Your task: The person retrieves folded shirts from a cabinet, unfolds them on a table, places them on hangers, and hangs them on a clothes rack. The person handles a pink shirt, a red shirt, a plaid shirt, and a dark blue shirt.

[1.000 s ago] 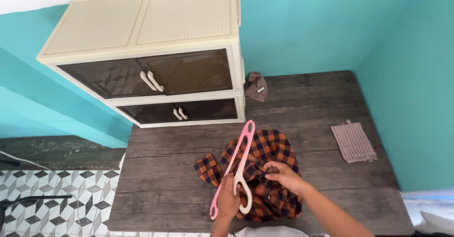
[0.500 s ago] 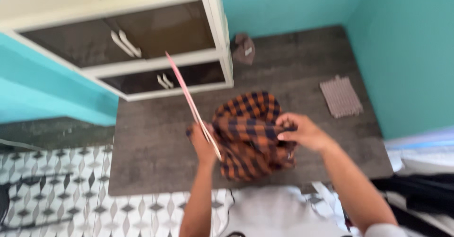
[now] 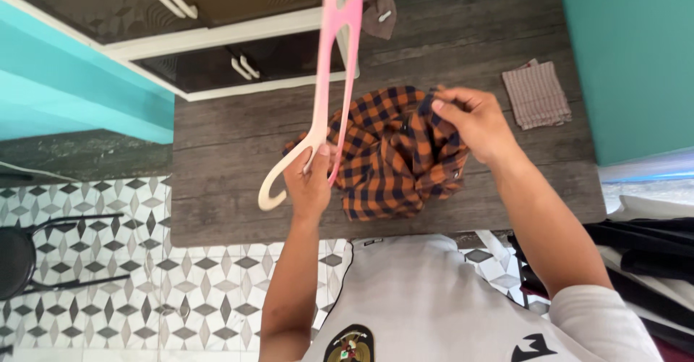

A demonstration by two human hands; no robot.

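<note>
Wood platform (image 3: 238, 123): orange-navy plaid shirt (image 3: 394, 152) bunched, R hand (image 3: 473, 120) fingers pinching; L hand (image 3: 309, 181) gripping pink hanger (image 3: 329, 80).

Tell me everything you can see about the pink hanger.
The hanger is a flat, pale pink one that looks like plastic, with a long open slot through its body and a cream-coloured hook curling at its lower end. The left hand grips it near that hook and holds it up in the air, slanting away toward the cabinet; its far end runs out of the picture. Its lower part lies beside the checked shirt, which the right hand pinches. Nothing hangs on it.
</note>
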